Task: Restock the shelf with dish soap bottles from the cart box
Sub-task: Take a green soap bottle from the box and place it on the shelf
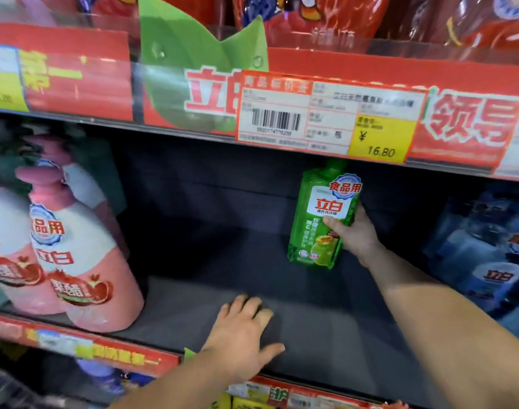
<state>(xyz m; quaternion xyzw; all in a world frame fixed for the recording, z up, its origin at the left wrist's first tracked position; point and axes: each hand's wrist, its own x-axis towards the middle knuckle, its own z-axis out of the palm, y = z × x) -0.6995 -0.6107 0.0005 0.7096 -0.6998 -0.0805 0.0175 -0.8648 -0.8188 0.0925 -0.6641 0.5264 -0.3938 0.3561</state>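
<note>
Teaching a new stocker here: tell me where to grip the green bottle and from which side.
Take the green bottle at mid-body from its right edge, as the right hand does now: thumb on the front label, fingers behind. The body is flat and slim there, and it is upright.

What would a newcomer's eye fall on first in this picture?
The bright green plastic dish soap bottle, gripped by the right hand deep in the dark shelf bay, stands out first. Next come the pink-and-white pump bottles at left and the red-bordered price tag reading 16.80 above.
</note>
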